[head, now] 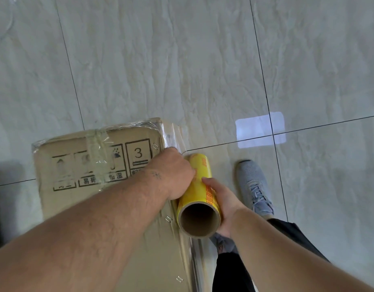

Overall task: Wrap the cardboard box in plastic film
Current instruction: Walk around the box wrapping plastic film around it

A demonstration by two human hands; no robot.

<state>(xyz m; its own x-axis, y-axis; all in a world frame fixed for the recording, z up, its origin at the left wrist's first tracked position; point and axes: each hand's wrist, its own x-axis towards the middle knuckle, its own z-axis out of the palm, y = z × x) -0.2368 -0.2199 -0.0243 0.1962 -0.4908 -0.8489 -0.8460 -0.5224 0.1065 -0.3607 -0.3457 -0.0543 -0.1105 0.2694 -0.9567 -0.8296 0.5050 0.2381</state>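
Yellow film roll (199,192) between both hands

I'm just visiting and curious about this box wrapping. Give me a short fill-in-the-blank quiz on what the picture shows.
1. Both hands hold a roll of film whose wrapper is coloured ____.
2. The large numeral printed on the cardboard box is ____.
3. The left hand and the right hand grip the roll beside the box's ____ edge.
4. On the tiled floor, right of the roll, stands a grey ____.

Missing words: yellow; 3; right; shoe
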